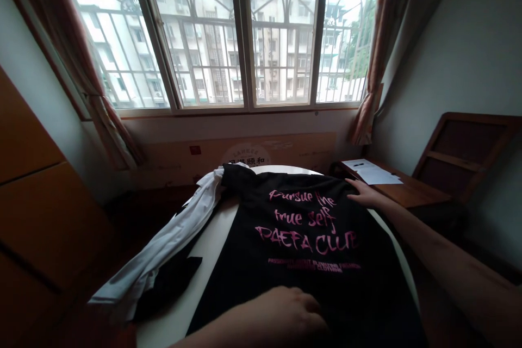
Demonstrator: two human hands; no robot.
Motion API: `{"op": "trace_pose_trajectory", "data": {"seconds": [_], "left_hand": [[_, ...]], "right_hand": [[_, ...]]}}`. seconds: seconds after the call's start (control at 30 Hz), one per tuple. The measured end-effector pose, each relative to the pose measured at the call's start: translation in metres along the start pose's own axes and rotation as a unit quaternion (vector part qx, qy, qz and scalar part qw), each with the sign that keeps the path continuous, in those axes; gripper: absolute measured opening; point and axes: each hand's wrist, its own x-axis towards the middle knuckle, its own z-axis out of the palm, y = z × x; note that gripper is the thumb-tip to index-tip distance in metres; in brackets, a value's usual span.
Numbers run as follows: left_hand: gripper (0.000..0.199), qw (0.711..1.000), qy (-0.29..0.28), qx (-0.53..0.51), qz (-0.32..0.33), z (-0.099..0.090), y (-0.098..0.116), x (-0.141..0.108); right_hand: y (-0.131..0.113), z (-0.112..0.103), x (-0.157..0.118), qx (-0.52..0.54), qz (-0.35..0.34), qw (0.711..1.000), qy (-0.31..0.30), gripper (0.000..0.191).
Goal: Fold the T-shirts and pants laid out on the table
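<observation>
A black shirt (pixel 302 293) with pink lettering is spread over a round white table (pixel 212 244). My left hand (pixel 285 315) rests low on the shirt at the bottom centre, its fingers curled and their tips hidden. Near the shirt's upper right edge, my right hand (pixel 365 194) lies on the black cloth with its fingers apart. A white garment (pixel 171 234) hangs along the table's left side, beside more dark cloth (pixel 175 283).
Papers with a pen (pixel 371 171) lie on a wooden surface (pixel 424 193) at the right, near a wooden-framed chair back (pixel 468 157). An orange cabinet (pixel 49 212) stands at the left. Beyond the table are a printed box (pixel 175 160) and a barred window (pixel 244 38).
</observation>
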Motion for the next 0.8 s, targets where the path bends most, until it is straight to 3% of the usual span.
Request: {"op": "trace_pose_trajectory", "data": {"seconds": [0.1,0.23,0.33,0.43,0.53,0.63,0.7,0.8], "left_hand": [[0.031,0.981,0.068,-0.007,-0.179,-0.015,-0.002,-0.063],[0.055,0.926,0.144,-0.025,-0.349,0.007,-0.022,-0.12],[0.058,0.907,0.157,-0.021,-0.391,0.042,-0.043,-0.148],[0.059,0.907,0.183,-0.015,-0.38,0.071,-0.056,-0.166],[0.056,0.903,0.22,0.0,-0.369,0.086,-0.062,-0.177],[0.062,0.9,0.224,0.012,-0.374,0.093,-0.066,-0.185],[0.061,0.898,0.239,0.021,-0.369,0.097,-0.069,-0.186],[0.043,0.89,0.285,0.038,-0.353,0.101,-0.074,-0.186]], "right_hand": [[-0.001,-0.013,-0.065,0.06,-0.072,0.991,-0.091,0.064],[-0.021,-0.03,-0.169,0.127,-0.086,0.982,-0.112,0.054],[-0.041,-0.035,-0.24,0.158,-0.089,0.974,-0.134,0.044],[-0.054,-0.032,-0.293,0.123,-0.094,0.978,-0.137,0.046],[-0.061,-0.028,-0.322,0.038,-0.107,0.981,-0.16,0.06],[-0.067,-0.026,-0.332,-0.018,-0.115,0.979,-0.166,0.063],[-0.073,-0.026,-0.332,-0.023,-0.115,0.981,-0.152,0.057],[-0.079,-0.032,-0.329,0.015,-0.096,0.986,-0.138,0.056]]}}
